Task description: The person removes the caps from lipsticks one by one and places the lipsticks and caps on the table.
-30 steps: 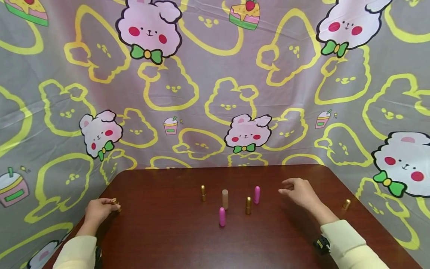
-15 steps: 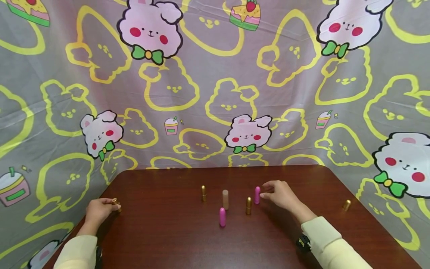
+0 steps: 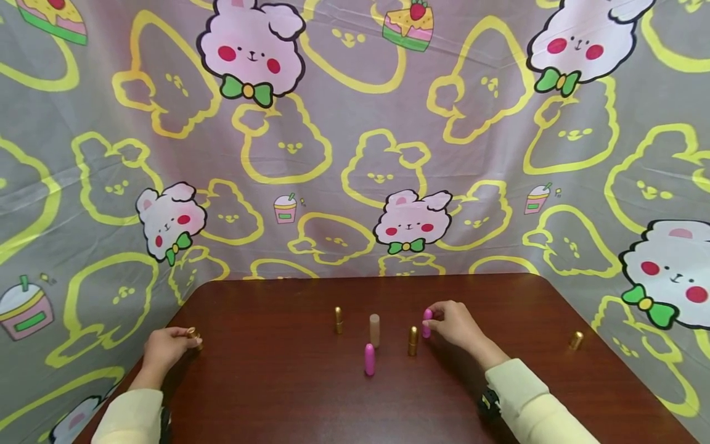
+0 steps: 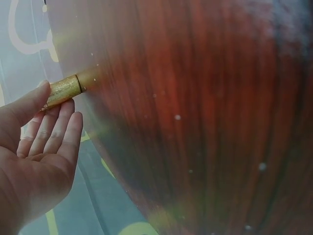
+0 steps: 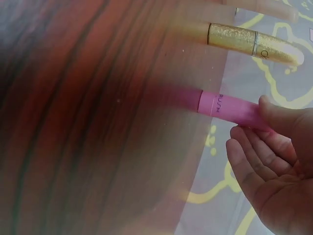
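Observation:
At the table's left side my left hand (image 3: 164, 350) pinches a short gold lipstick tube (image 4: 63, 92) between thumb and fingertips, its lower end at the tabletop in the left wrist view. My right hand (image 3: 458, 325) is at the back right of the group, thumb and fingers round the upper part of a pink lipstick tube (image 5: 222, 105) that stands upright. Dark lettering shows near this tube's base; its top is partly hidden by the thumb. Just left of it stands a gold lipstick tube (image 3: 413, 341), also seen beside the hand in the right wrist view.
Upright near the middle are a beige tube (image 3: 375, 331), a second pink tube (image 3: 369, 359) in front of it, and another gold tube (image 3: 338, 320) farther left. A short gold piece (image 3: 576, 340) sits by the right edge. Patterned cloth (image 3: 344, 246) surrounds the dark wooden table (image 3: 277, 394).
My right hand has moved left from beside the group to the rear pink lipstick tube and taken hold of it. The left hand stays in place with its gold tube.

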Demonstrator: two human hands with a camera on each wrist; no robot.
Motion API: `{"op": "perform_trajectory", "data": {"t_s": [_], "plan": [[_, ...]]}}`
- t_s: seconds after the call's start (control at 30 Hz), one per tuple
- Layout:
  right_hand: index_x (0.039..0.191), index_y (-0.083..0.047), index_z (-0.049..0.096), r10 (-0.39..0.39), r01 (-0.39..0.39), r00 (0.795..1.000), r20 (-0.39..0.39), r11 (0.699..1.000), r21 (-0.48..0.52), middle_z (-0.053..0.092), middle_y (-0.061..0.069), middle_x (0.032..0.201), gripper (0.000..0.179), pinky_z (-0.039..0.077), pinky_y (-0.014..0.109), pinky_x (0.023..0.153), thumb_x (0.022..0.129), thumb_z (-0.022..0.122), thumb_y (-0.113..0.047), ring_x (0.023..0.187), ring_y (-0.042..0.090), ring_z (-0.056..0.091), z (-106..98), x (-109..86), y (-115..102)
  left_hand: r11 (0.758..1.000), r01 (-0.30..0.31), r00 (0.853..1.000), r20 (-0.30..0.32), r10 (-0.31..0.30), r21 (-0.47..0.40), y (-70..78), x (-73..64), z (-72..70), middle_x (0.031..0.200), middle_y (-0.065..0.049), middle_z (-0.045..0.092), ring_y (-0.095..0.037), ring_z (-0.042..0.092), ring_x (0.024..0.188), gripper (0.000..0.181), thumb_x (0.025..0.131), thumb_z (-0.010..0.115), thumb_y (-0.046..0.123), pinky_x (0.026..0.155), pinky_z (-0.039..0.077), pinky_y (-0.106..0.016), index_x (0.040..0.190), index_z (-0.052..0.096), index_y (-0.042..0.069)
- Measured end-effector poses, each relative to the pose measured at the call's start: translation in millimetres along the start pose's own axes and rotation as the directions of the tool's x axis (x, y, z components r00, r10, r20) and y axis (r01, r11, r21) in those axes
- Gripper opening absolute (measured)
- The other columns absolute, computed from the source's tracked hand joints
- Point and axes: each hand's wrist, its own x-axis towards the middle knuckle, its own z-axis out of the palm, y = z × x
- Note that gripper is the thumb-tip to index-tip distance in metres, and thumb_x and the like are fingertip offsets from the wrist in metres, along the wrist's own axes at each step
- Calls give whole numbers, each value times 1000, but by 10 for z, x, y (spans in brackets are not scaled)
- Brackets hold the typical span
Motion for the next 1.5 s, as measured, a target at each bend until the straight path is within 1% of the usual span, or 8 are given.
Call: {"op": "perform_trajectory", "data": {"t_s": [0.2,0.33,0.5,0.7,0.93,1.23,1.37,1.5], "plan": [[81,-7,67,13,-13,1000,-11,1000,-13,63,0,74,9,45,29,57,83,76,-6,67,16,53,18,-5,-13,1000,10,1000,4,-10,-9,-18,11,12,83,-21,68,-26,60,70,35,80,76,9,54,46,-31,100,64,-18],[80,-8,67,26,-26,1000,-9,1000,-13,62,0,74,10,45,29,58,82,76,-6,68,16,53,30,-4,-15,1000,13,1000,-1,-13,13,-26,16,9,86,-23,68,-31,61,75,37,80,77,11,57,46,-33,100,65,-18],[78,-9,67,30,-30,999,-13,999,-21,62,-1,73,11,46,29,59,82,77,-6,68,16,53,24,-8,-30,997,-30,1000,2,29,75,-3,23,0,90,-26,67,-39,59,84,37,80,76,13,67,46,-43,98,65,-16],[77,-11,67,-5,4,1000,-29,1000,-15,63,-3,72,12,47,30,60,83,76,-6,67,16,54,-27,-7,-67,988,-86,996,7,85,125,-21,25,-2,84,-22,68,-42,59,83,33,79,75,12,73,43,-50,94,64,-14],[88,-7,71,-3,6,996,-94,1000,24,68,-1,77,7,50,30,61,83,77,-9,69,17,58,-184,-15,-196,990,-93,996,1,93,109,-26,6,7,78,-19,69,-39,60,79,32,78,75,11,69,43,-47,95,64,-14],[94,-4,72,-16,32,983,-183,996,84,71,3,84,14,49,31,63,85,76,-14,75,18,63,-371,-13,-330,996,-39,999,-6,39,75,-5,-15,8,80,-19,70,-33,61,76,38,78,77,13,58,43,-34,99,63,-15],[97,-3,71,5,24,981,-196,989,145,72,6,87,18,50,31,66,86,75,-17,79,20,65,-442,-13,-379,997,-29,1000,-2,29,71,18,-19,-9,83,-21,69,-35,60,79,45,78,79,19,59,44,-35,101,61,-15],[101,1,71,47,3,977,-208,972,235,71,10,94,22,52,26,70,88,74,-17,84,20,68,-510,-10,-433,998,-35,999,-15,36,61,48,-27,-26,94,-27,68,-41,61,86,55,80,80,25,62,48,-39,109,58,-16]]}}
